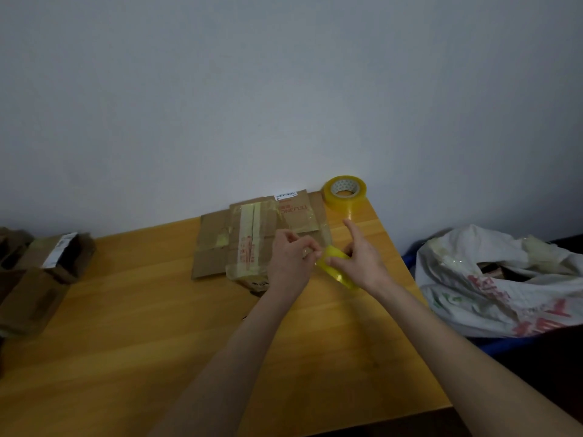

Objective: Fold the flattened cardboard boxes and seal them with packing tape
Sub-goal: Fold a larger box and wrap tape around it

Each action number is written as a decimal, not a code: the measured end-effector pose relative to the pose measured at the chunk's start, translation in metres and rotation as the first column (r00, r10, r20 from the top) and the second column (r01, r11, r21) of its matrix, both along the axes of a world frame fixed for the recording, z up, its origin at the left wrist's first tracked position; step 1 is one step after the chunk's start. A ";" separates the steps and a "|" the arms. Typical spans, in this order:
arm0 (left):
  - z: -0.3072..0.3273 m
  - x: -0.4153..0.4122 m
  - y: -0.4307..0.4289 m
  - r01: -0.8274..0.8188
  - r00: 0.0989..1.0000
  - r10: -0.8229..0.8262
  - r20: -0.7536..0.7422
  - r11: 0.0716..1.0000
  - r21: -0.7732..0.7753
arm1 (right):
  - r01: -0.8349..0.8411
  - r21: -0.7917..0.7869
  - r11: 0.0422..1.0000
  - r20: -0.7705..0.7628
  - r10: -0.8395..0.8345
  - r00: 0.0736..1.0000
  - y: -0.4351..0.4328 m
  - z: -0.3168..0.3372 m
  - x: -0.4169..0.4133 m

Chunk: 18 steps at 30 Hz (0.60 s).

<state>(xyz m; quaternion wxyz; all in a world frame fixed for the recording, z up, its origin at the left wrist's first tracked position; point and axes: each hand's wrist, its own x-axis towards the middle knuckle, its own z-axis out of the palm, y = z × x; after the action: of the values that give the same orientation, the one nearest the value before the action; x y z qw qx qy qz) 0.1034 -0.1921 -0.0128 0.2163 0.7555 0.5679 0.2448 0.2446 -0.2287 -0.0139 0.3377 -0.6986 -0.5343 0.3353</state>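
Fingers of the right hand (pixel 359 261) are curled round a small yellow roll of packing tape (pixel 336 271), index finger kept straight; its end seems to be pinched by the left hand (pixel 291 260). Beneath, the flattened brown cardboard box (pixel 249 238) is lying unfolded and unsealed on the wooden table (pixel 126 326).

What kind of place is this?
Likely a plain room used for home packing: a wooden table against a bare wall, flattened cardboard boxes and a tape roll on it, a stuffed white sack beside it.
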 end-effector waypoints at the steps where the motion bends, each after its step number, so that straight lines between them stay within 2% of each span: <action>1: -0.003 -0.002 0.001 -0.013 1.000 0.013 0.002 1.000 -0.016 | -0.041 0.015 0.999 0.001 0.041 0.999 -0.001 -0.002 0.002; 3: -0.004 -0.005 0.001 -0.027 0.999 0.027 -0.047 1.000 -0.003 | -0.113 0.049 0.992 0.039 0.111 0.993 0.000 -0.010 0.001; 6: 0.001 -0.009 -0.003 -0.051 0.992 0.062 -0.113 0.994 0.100 | -0.088 0.090 0.992 0.128 0.076 0.989 -0.001 -0.026 -0.002; 8: 0.004 -0.023 -0.006 -0.106 0.994 0.109 -0.008 0.978 0.179 | -0.075 0.092 0.993 0.294 0.045 0.955 -0.008 -0.042 -0.002; 11: -0.006 -0.062 -0.016 -0.127 0.978 0.065 0.198 0.939 0.319 | -0.140 0.117 0.983 0.481 0.067 0.874 -0.019 -0.076 0.000; 13: -0.023 -0.091 -0.026 -0.171 0.972 0.098 0.212 0.917 0.361 | -0.188 0.048 0.981 0.530 0.135 0.838 -0.024 -0.091 -0.004; 16: -0.045 -0.125 -0.038 -0.310 0.943 0.247 0.224 0.897 0.314 | -0.134 -0.072 0.988 0.544 0.151 0.826 -0.024 -0.094 -0.017; 18: -0.053 -0.133 -0.042 -0.305 0.947 0.249 0.204 0.897 0.321 | -0.076 0.042 0.996 0.549 0.041 0.835 -0.020 -0.085 -0.030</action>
<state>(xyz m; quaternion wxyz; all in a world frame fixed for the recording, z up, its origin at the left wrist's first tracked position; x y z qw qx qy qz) -0.0295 -0.2337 -0.0660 0.0864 0.6711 0.5985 0.4288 0.2151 -0.2491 -0.0990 0.1819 -0.7378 -0.6398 0.1149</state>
